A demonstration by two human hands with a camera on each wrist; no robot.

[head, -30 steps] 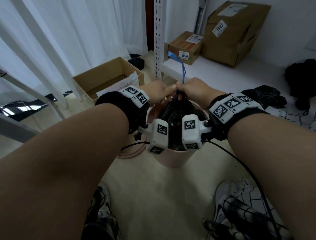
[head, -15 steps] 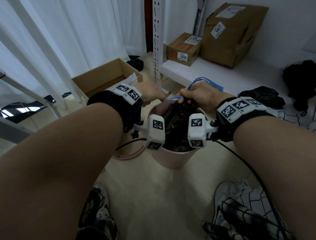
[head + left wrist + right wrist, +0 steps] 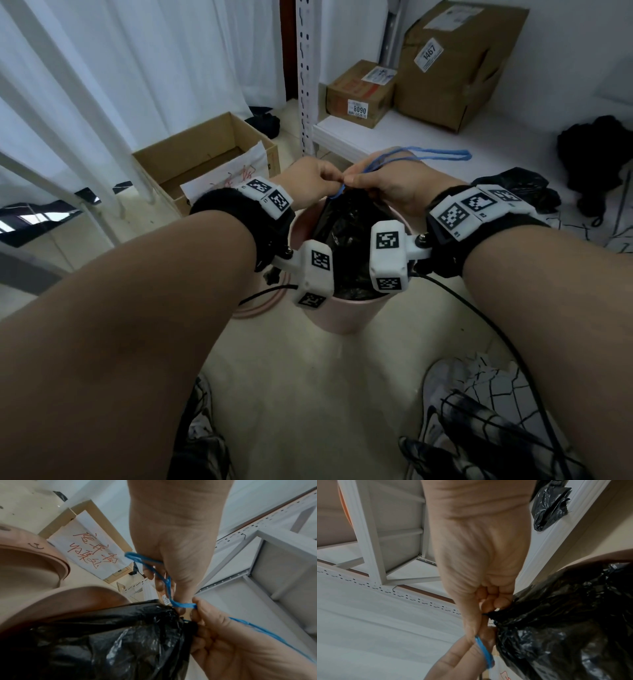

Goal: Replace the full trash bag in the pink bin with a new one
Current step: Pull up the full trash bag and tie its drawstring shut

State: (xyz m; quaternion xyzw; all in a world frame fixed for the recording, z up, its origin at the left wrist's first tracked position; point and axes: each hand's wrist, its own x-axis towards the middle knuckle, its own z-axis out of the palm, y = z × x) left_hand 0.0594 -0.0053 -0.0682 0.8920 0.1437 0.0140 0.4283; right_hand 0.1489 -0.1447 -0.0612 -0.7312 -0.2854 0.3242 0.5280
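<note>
Black trash bag; blue drawstring; pink bin; brown cardboard boxes; black-and-white checked wrist markers; white curtains.

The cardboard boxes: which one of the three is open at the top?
The low box on the floor, left of the pink bin, with a handwritten paper inside. The two labelled boxes on the white shelf are closed.
</note>
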